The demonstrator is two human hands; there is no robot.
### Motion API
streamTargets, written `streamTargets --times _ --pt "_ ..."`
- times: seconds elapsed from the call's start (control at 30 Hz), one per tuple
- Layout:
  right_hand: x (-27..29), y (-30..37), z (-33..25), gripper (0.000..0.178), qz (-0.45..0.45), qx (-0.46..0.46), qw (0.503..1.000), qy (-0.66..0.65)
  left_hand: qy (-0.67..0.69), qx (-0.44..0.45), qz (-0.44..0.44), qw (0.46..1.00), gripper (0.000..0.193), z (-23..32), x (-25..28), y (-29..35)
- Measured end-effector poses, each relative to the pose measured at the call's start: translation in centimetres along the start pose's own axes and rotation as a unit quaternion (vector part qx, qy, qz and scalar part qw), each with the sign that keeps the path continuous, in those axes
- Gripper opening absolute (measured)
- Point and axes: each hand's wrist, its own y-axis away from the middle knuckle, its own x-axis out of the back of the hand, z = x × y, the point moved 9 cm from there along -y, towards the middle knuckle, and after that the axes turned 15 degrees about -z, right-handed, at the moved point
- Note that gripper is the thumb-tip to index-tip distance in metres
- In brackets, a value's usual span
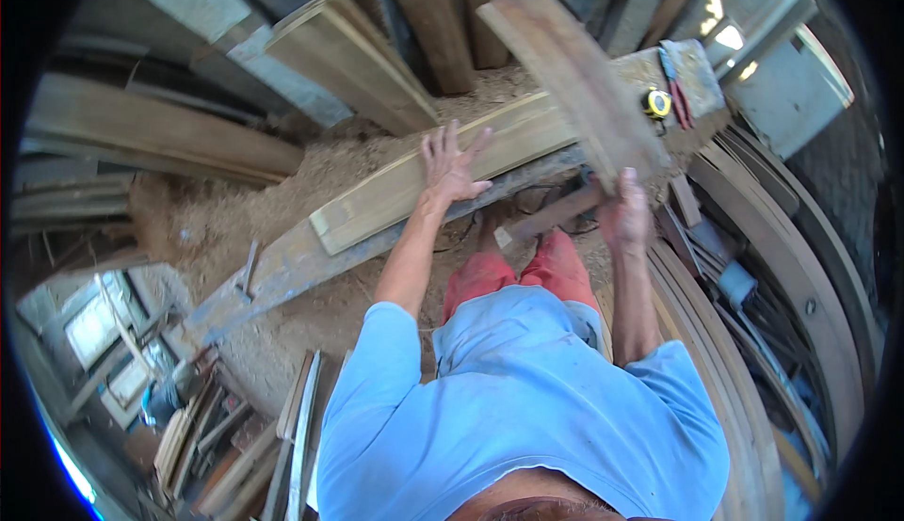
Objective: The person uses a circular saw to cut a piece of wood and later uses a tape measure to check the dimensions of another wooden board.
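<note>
the right fingers grip a broad, brown, blurred board, the left fingers spread wide on a pale yellowish plank.

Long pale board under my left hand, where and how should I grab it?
Probably near the board's left end, coming from the left, thumb over the near edge and fingers over the far one. The long pale board lies flat on the bench, that end is uncovered, and the blurred plank overlaps its right part in this view.
</note>
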Motion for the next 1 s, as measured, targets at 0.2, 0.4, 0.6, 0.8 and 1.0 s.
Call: streamTargets --times 0.2,0.4,0.6,0.8,1.0 --pt "0.5 0.2 13.3 0.044 0.034 -0.079 0.992 -0.093 0.028 -0.028 0.066 0.997 0.114 -1.0 -2.2 1.9" --pt "-1.1 0.1 18.0 0.028 0.104 -0.274 0.956 0.011 0.023 -0.068 -0.003 0.997 0.121 0.2 -4.0 4.3" --pt "-1.0 -2.8 16.9 0.026 0.139 -0.215 0.967 -0.011 -0.042 -0.138 -0.034 0.989 0.115 3.1 -3.0 3.8" --pt "0.4 -3.8 14.9 0.035 0.139 -0.251 0.949 0.128 -0.038 -0.178 -0.012 0.983 0.103 3.7 -2.3 1.4" --pt "1.6 -4.0 15.1 0.039 0.131 -0.197 0.966 0.103 -0.037 -0.177 0.015 0.983 0.097 4.2 -2.5 1.2"
